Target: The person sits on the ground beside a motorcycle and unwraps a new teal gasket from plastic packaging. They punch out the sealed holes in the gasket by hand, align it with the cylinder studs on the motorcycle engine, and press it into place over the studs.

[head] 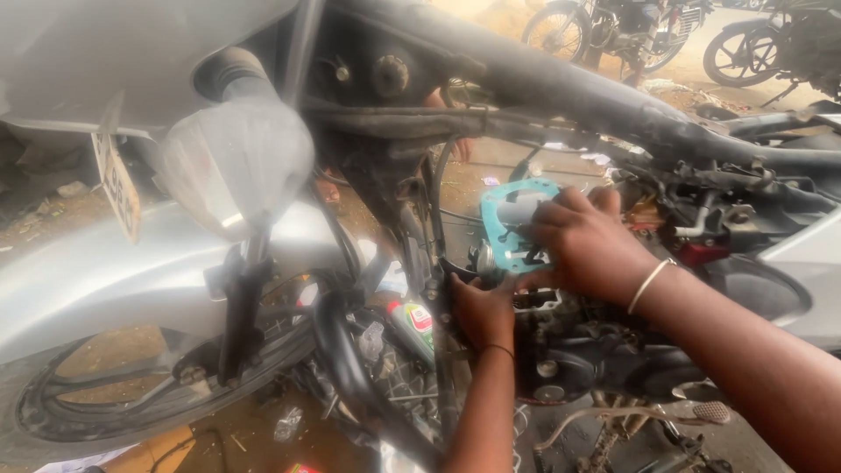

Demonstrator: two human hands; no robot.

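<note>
While the right hand (585, 245) pinches a thin teal cylinder gasket (512, 223) by its lower right edge, the left hand (484, 308) reaches up from below and rests its fingertips against the top of the engine block (561, 346), just beneath the gasket. The right grip is narrow, fingers and thumb closed on the gasket; the left grip is loose and partly curled, and I cannot tell whether it holds anything or only steadies the engine. The gasket stands tilted, nearly upright, above the open engine, between the dark frame tube (561, 92) overhead and the crankcase below, with its large round bore facing the camera and something pale showing through it. A silver bangle (650, 282) circles the right wrist. To the left sit the silver front mudguard (105, 271), the front tyre (114, 412) and a blurred turn indicator (241, 162); a small green and white bottle (413, 324) lies in the clutter near the left wrist, and other motorcycles (613, 31) stand in the background. As I judge it, the gasket is the fragile part: held by one edge, it could crease or tear if it snags on a stud or cable, and its small holes could miss their studs if it goes down skewed. Grit from the dusty ground or greasy fingers could foul its face and spoil the seal, and a slip could drop it into the clutter below.
</note>
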